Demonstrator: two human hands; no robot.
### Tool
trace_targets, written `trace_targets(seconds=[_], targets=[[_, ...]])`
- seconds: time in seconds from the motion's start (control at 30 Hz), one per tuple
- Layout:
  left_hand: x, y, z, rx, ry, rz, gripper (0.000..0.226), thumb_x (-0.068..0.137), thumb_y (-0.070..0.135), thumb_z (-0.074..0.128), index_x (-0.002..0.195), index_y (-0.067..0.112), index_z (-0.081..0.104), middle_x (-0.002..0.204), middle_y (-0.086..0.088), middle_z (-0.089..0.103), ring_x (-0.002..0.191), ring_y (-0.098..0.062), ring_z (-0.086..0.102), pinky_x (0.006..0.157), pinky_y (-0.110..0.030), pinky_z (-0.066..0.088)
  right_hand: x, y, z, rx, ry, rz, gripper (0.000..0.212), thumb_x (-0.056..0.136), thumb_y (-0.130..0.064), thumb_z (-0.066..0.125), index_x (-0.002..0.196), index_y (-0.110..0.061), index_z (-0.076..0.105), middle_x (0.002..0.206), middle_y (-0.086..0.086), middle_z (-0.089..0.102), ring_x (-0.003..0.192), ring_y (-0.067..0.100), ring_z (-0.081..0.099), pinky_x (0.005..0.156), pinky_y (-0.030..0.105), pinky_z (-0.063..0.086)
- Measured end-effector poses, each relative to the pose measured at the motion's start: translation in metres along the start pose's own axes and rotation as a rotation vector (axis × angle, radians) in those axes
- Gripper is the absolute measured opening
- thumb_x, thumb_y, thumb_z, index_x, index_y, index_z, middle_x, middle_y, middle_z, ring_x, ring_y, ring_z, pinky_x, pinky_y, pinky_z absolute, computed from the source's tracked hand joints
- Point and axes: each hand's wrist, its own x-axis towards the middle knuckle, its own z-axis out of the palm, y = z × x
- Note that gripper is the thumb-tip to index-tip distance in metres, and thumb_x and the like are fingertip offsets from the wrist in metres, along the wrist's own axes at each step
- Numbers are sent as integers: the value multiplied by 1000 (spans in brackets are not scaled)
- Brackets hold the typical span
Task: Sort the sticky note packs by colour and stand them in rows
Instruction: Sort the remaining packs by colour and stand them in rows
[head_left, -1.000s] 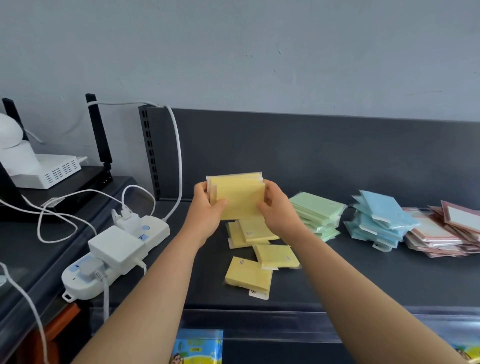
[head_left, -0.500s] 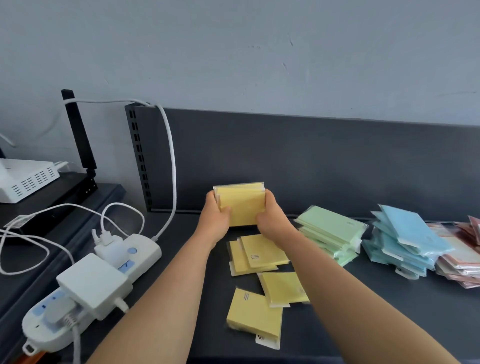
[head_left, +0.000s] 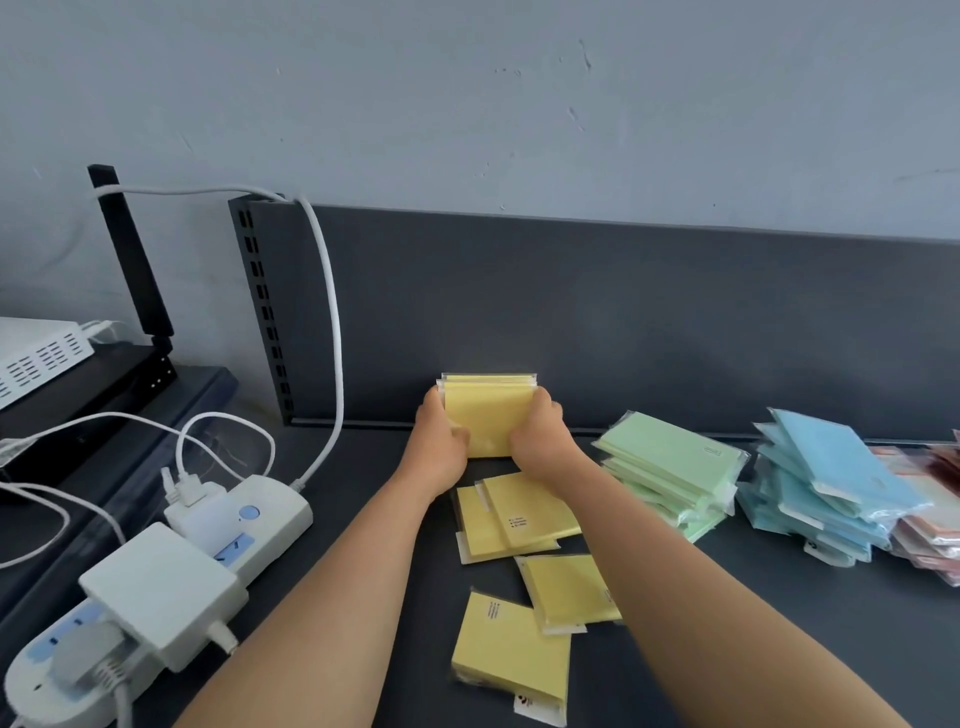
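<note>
- Yellow stack (head_left: 488, 421): several wrapped packs held together upright, broad face toward the camera, at the far side of the shelf (head_left: 779, 634), just in front of the back panel (head_left: 571, 312).
- Its lower edge is down at the shelf surface; contact cannot be confirmed.
- Left hand (head_left: 441, 447): clamps the stack's left edge, thumb on the near face, fingers curled round behind and out of sight.
- Right hand (head_left: 543, 441): mirrors this on the right edge, thumb on the near face, knuckles bent, fingertips hidden behind the stack.
- Both hands squeeze inward, and the pack edges look roughly flush at the top.
- Loose yellow packs (head_left: 514, 514): four lie flat nearer than the stack. Two overlap just below the hands, one sits nearer and to the right, and one is nearest, with a white tab at its corner.
- Green pile (head_left: 670, 467): slumped and fanned, right of the hands.
- Blue pile (head_left: 831, 483): further right, also untidy.
- Pink pile (head_left: 930, 519): at the right edge, partly cut off, touching the blue pile.
- Power strip (head_left: 249, 525): left of the arms, carrying a white adapter (head_left: 156, 587).
- A white cable (head_left: 332, 322) runs from it up over the panel's left end.
- Black antenna (head_left: 135, 260): far left, tilted.
</note>
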Motion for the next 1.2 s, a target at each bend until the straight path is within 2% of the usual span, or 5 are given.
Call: trace_targets(seconds=[0.27, 0.63, 0.83, 1.1, 1.2], targets=[[-4, 0, 0, 68, -1, 17, 50, 92, 0, 45, 136, 21, 37, 128, -4, 46, 91, -9, 49, 67, -20, 39, -2, 7, -3, -164, 4, -8, 51, 93, 3, 39, 142, 0, 25, 78, 0, 43, 64, 8, 42, 49, 19, 33], [-22, 13, -18, 99, 43, 9, 74, 94, 24, 61, 153, 14, 17, 155, -5, 27, 137, -23, 37, 107, -37, 36, -18, 9, -5, -199, -14, -65, 54, 92, -10, 52, 141, -6, 28, 135, 12, 43, 109, 25, 52, 79, 30, 44], [-64, 22, -24, 211, 21, 77, 54, 90, 37, 63, 137, 16, 46, 138, -5, 48, 118, -19, 51, 92, -31, 44, -64, 18, -26, -285, -88, -257, 55, 101, -16, 38, 153, -13, 18, 157, 5, 25, 141, 22, 30, 110, 31, 30], [-105, 11, -9, 324, -97, -26, 60, 85, 39, 70, 137, 17, 48, 131, -1, 54, 104, -16, 55, 79, -24, 48, -107, 56, -29, -277, -141, -267, 30, 98, -5, 30, 97, -3, 61, 108, 2, 52, 85, 21, 56, 75, 37, 44], [-113, 15, -11, 272, -77, -56, 56, 91, 34, 64, 137, 9, 44, 119, -6, 57, 90, -13, 53, 62, -20, 39, -110, 64, -27, -236, -107, -304, 37, 101, -9, 31, 121, -4, 62, 137, -2, 50, 114, 17, 54, 79, 18, 40]])
